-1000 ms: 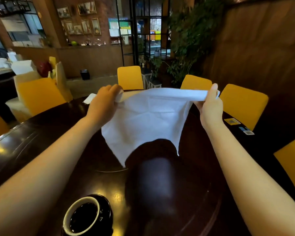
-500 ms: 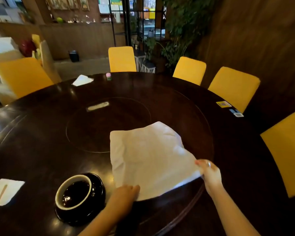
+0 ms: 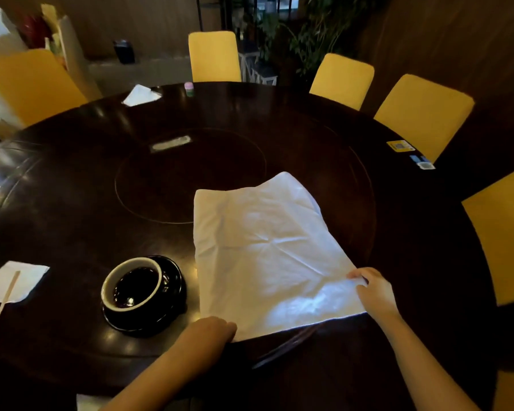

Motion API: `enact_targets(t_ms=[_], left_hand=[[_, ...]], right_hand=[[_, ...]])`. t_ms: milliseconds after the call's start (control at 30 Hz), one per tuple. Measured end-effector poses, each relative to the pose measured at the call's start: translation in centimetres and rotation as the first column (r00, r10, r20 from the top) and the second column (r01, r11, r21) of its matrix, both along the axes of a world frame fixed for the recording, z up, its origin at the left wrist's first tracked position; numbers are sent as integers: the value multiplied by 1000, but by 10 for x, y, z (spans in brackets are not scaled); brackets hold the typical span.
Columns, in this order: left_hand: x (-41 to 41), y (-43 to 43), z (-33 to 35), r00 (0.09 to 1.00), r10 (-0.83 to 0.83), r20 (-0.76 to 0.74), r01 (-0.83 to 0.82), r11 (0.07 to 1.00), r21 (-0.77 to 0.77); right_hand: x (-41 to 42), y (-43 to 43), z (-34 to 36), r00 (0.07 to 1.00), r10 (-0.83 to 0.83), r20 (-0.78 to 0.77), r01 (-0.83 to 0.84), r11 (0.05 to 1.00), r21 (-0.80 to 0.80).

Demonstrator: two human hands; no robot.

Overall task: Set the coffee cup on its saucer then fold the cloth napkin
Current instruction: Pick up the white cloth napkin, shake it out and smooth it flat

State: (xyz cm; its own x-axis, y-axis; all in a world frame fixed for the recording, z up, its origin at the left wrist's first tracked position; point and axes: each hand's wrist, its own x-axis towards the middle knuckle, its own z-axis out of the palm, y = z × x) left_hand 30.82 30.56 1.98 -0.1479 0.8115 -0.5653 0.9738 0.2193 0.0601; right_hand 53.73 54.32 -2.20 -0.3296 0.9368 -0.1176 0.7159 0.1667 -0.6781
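Round counter (image 3: 72, 188) of dark, glossy wood with a circular inlaid centre panel, ringed by yellow upholstered chairs (image 3: 422, 114). A leafy plant (image 3: 309, 31) stands in the dim background. The cloth napkin (image 3: 264, 250), white, woven and creased, lies spread flat and roughly square on the near half of the counter. Its near edge runs along the counter's rim. The left hand (image 3: 211, 329) is at the napkin's near left corner, fingers curled and gripping the cloth. The right hand (image 3: 371, 287) is at the near right corner, thumb and fingers pinching the fabric. Just left of the napkin and not touching it, the coffee cup (image 3: 132, 284) sits upright on its saucer (image 3: 175, 292). The cup has a pale rim, a dark interior and a round body. The saucer is black, glossy and circular. Farther left of the napkin lies a white paper square (image 3: 27, 275) with a thin wooden stick (image 3: 2, 304) resting across it. Beyond the napkin, at the far rim, are a folded white sheet (image 3: 141, 94) and a small pink-and-green object (image 3: 189, 88). To the right of the napkin, at the counter's edge, are a yellow sticker (image 3: 400, 145) and a blue-and-white sticker (image 3: 423, 162). Both carry printed patterns, but the writing is too small to read.
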Motion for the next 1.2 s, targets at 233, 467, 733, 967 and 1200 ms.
enact_targets(t_ms=[233, 467, 733, 967, 1200], left_hand=[[-13, 27, 10, 973, 140, 182, -197, 917, 346], [-37, 128, -47, 936, 330, 123, -339, 746, 573], [-40, 141, -97, 910, 415, 3, -344, 750, 564], [-40, 142, -101, 913, 404, -62, -294, 754, 587], [-39, 142, -103, 910, 411, -64, -304, 762, 572]], right_hand=[[-23, 3, -6, 985, -116, 127, 114, 993, 19], [-107, -5, -13, 893, 369, 257, -421, 887, 190], [-163, 76, -18, 974, -95, 206, 0, 909, 418], [-171, 153, 11, 954, -300, -14, 282, 912, -299], [-176, 158, 26, 961, 19, -275, -208, 706, -677]])
